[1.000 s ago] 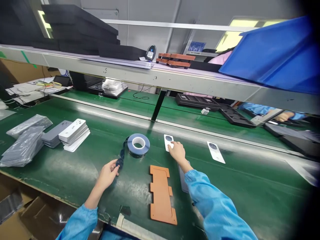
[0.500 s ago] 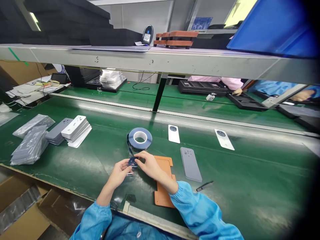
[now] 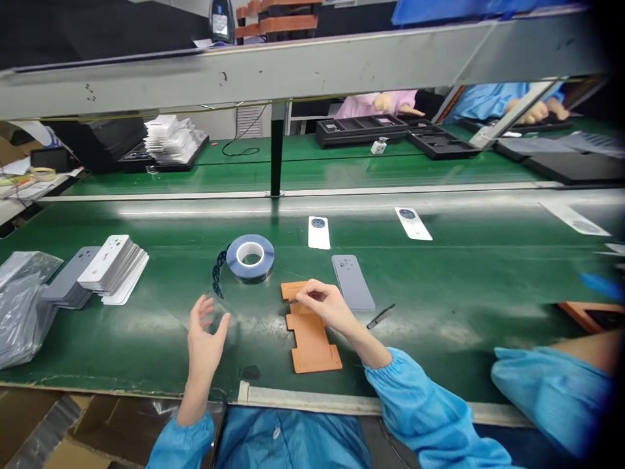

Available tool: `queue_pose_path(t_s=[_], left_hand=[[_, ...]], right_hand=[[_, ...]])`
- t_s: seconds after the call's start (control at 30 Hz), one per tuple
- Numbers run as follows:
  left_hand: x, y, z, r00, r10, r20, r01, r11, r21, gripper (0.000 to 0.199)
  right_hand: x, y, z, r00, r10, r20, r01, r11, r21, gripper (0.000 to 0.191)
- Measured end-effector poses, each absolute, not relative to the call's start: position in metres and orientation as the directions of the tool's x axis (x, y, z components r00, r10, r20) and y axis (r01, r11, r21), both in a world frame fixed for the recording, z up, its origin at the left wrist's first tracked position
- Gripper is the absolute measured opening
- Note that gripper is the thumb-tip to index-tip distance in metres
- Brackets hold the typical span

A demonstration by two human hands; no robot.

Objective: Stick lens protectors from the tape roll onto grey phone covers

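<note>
My left hand [image 3: 204, 339] is raised over the green bench with thumb and fingers apart. Just beyond it, a strip of round dark film pieces [image 3: 216, 273] trails from a blue tape roll [image 3: 234, 251] with a white core. Over the orange fixture plate [image 3: 312, 342], my right hand [image 3: 328, 305] pinches thumb and finger together. A thin dark edge shows at those fingertips, too small to name. Right of that hand lie a grey phone-back-shaped sheet [image 3: 354, 283] with camera holes and a dark slim tool [image 3: 381, 317].
White cards [image 3: 319, 240] with dark discs lie further back. Stacked white sheets [image 3: 112, 270], grey sheets [image 3: 78, 280] and plastic-wrapped packs [image 3: 24, 306] stand at left. A shelf beam [image 3: 312, 71] crosses above. A co-worker's blue sleeve [image 3: 556, 391] reaches in at right, near an orange frame [image 3: 581, 316].
My hands were together at a dark film piece by the roll. Now they are apart, the right one over the orange plate. The view has shifted, and a co-worker's arm has appeared at right.
</note>
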State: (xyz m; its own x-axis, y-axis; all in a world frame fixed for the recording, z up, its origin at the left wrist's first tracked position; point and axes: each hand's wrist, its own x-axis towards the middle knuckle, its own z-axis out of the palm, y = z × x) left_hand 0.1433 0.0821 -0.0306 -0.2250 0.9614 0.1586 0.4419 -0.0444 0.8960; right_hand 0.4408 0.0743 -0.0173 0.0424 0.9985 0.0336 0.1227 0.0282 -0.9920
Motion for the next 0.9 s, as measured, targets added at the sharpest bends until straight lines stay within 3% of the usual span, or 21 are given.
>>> queue_pose_path(t_s=[0.07, 0.13, 0.2, 0.3, 0.4, 0.57, 0.9], left_hand=[[0.155, 0.075, -0.027, -0.286, 0.874, 0.393, 0.577, -0.170, 0.799, 0.054], [0.174, 0.068, -0.024, -0.226, 0.849, 0.477, 0.587, -0.273, 0.763, 0.039], [0.198, 0.063, -0.025, -0.100, 0.926, 0.365, 0.482, -0.276, 0.832, 0.028], [0.233, 0.068, -0.034, 0.096, 0.995, 0.030, 0.317, -0.059, 0.947, 0.022], [0.257, 0.084, -0.047, 0.179, 0.973, -0.147, 0.243, 0.101, 0.965, 0.021], [0.271, 0.106, -0.061, 0.197, 0.957, -0.211, 0.241, 0.162, 0.957, 0.022], [0.276, 0.112, -0.068, 0.180, 0.966, -0.188, 0.319, 0.124, 0.939, 0.021]], right_hand=[[0.456, 0.072, -0.029, 0.064, 0.998, 0.008, 0.145, -0.002, -0.989, 0.023], [0.466, 0.071, -0.039, 0.056, 0.998, 0.009, 0.182, -0.001, -0.983, 0.021], [0.471, 0.070, -0.048, 0.047, 0.998, 0.042, 0.236, 0.030, -0.971, 0.018], [0.475, 0.071, -0.055, 0.052, 0.995, 0.085, 0.290, 0.066, -0.955, 0.016], [0.476, 0.073, -0.056, 0.053, 0.994, 0.100, 0.319, 0.078, -0.944, 0.015], [0.480, 0.076, -0.056, 0.033, 0.998, 0.056, 0.322, 0.043, -0.946, 0.017], [0.485, 0.079, -0.059, 0.004, 0.999, 0.034, 0.298, 0.031, -0.954, 0.015]])
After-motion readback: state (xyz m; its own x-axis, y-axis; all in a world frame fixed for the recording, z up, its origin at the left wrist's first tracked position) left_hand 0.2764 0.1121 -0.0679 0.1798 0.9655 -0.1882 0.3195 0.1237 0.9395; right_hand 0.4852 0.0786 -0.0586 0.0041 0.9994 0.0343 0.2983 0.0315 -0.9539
